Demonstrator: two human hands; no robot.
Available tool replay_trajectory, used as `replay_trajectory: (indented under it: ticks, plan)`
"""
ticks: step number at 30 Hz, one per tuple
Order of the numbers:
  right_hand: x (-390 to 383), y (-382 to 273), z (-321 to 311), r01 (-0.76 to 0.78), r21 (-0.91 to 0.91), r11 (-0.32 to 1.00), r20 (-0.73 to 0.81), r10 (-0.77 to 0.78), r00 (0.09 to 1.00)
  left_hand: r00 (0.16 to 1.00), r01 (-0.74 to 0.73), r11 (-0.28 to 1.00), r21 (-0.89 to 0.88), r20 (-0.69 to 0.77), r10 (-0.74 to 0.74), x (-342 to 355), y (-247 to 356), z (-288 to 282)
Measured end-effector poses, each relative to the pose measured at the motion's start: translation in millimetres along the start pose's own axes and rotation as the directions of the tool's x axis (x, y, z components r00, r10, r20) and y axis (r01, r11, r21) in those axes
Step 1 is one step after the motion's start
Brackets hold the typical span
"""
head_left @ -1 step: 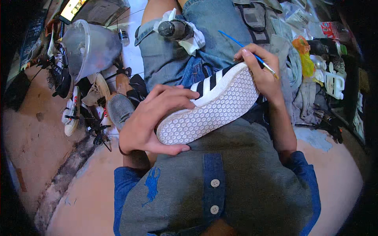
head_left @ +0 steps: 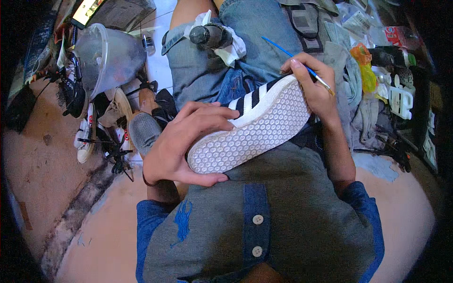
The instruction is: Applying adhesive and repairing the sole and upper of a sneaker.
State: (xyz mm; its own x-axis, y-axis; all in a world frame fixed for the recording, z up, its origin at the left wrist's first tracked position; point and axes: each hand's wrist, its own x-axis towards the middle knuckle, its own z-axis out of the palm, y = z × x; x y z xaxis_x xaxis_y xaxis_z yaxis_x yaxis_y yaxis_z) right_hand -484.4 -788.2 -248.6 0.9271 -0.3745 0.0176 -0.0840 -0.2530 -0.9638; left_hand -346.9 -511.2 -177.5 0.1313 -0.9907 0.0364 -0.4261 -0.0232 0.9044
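Observation:
A black sneaker (head_left: pixel 255 127) with white side stripes lies on its side across my lap. Its white sole, patterned with small hexagons, faces me. My left hand (head_left: pixel 188 141) wraps round the sneaker's lower left end, with the thumb on the sole's edge and the fingers over the upper. At the other end, my right hand (head_left: pixel 316 87) grips a thin blue paintbrush (head_left: pixel 278 47) and rests against the sole. The brush's bristle tip points down to the right, away from the shoe. Part of the upper is hidden behind the sole and my fingers.
On my thigh a dark, round-ended object (head_left: pixel 207 37) rests on white cloth. To the left are a translucent tub (head_left: pixel 96 61), a small bottle (head_left: pixel 148 45), several shoes (head_left: pixel 86 137) and a lit phone (head_left: pixel 87 12). Grey cloths (head_left: pixel 363 118), a yellow bag (head_left: pixel 363 70) and a white jug (head_left: pixel 401 101) lie right.

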Motion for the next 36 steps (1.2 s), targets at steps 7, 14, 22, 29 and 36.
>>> replay_trajectory:
  ticks: [7,14,22,29,36]
  plan:
    - [-1,0,-1,0.023,-0.029,0.999,-0.002,-0.023,1.0,0.988,-0.057,0.964,-0.26,-0.153,0.017,1,-9,14]
    - [2,-9,-4,0.016,-0.075,0.997,0.023,-0.014,1.0,0.998,-0.069,0.998,-0.015,-0.003,0.069,-1,-11,5]
    - [14,-41,3,0.532,-0.086,0.843,0.402,-0.459,0.792,0.999,0.012,1.0,0.011,0.048,-0.013,5,-3,-8]
    - [19,-39,11,0.518,-0.032,0.855,0.367,-0.472,0.801,0.994,-0.061,0.997,-0.051,0.084,0.065,23,-11,-21]
    - [17,-38,8,0.489,-0.055,0.871,0.407,-0.427,0.807,0.984,-0.128,0.986,-0.103,0.111,0.139,35,-25,-25]
